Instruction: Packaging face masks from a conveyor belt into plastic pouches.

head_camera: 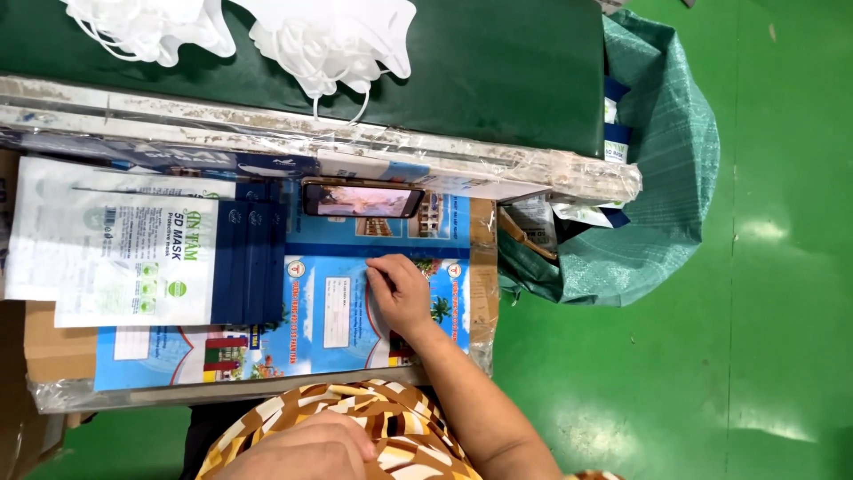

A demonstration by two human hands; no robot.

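On the blue poster (329, 311) covering your table, your right hand (400, 293) lies loose, fingertips on the paper, gripping nothing. Looks like a pause between packs; next you'd need a pouch (133, 258) and masks (329, 40). Left hand (306, 449) rests on your lap, clenched or not I can't tell. Sack (657, 160) contents mostly hidden.

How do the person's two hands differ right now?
The right hand reaches out and rests flat on the blue printed sheet, fingers pointing toward the phone; the left hand stays close to the body, curled on the brown patterned cloth. The right hand shows whole with its forearm; the left is partly cut off by the picture's edge. Both are bare and hold nothing.
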